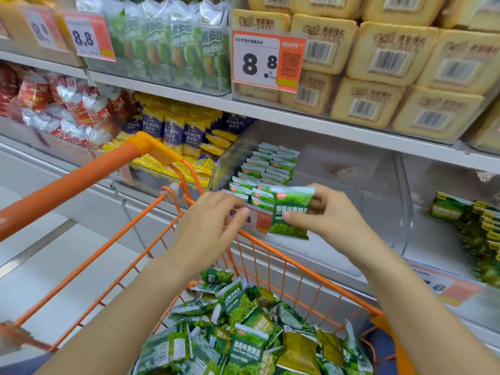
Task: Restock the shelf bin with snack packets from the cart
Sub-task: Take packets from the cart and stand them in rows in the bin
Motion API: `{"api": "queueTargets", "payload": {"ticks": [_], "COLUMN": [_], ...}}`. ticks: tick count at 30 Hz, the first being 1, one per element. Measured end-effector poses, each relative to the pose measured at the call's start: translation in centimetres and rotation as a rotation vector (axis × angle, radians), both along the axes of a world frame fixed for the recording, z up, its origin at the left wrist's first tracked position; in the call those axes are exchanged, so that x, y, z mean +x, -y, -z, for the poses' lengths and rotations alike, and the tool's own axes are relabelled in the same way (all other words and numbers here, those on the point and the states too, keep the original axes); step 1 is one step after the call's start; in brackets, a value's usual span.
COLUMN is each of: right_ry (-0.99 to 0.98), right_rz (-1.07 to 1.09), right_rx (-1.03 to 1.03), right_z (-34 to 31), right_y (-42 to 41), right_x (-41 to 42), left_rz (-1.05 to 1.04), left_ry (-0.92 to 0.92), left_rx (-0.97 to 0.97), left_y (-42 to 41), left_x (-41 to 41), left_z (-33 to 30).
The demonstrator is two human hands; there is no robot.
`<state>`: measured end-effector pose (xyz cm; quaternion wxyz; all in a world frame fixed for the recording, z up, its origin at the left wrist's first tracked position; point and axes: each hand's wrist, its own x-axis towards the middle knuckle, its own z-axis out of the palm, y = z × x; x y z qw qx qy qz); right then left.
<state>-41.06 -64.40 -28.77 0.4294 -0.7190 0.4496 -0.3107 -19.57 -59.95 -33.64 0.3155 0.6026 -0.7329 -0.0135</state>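
My right hand (328, 217) pinches a green snack packet (292, 213) upright, just in front of the clear shelf bin (351, 185). Inside the bin stand rows of the same green packets (266, 173) along its left side; the bin's right part is bare. My left hand (208, 228) hovers at the bin's front left, fingers curled toward the front row of packets; whether it holds anything is not visible. Below, the orange wire cart (173, 223) carries a loose heap of green packets (243, 336).
The cart's orange handle (81, 180) slants across the left. Neighbouring bins hold blue-yellow packets (184, 136), red packets (67, 109) and darker green packets (476, 226). Above sit yellow boxed snacks (392, 77) and an 8.8 price tag (266, 60).
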Motion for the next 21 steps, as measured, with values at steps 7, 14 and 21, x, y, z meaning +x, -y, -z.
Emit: {"api": "queueTargets", "payload": {"ticks": [7,14,21], "right_ry": [-0.346,-0.572,-0.789], "right_rz": [0.14,-0.074,-0.179], "right_rx": [-0.07,0.09,0.123], "right_z": [1.9,3.6,3.2], "right_y": [6.9,8.9,9.3], "right_x": [3.6,4.8,5.2], "left_rz": [0.006,0.008,-0.003], "left_ry": [0.159,0.219,0.268], "left_rx": [-0.049,-0.054,-0.063], "left_y": [0.8,0.8,1.1], "left_x": [0.6,0.6,0.8], "left_z": [2.8,2.7,3.1]}}
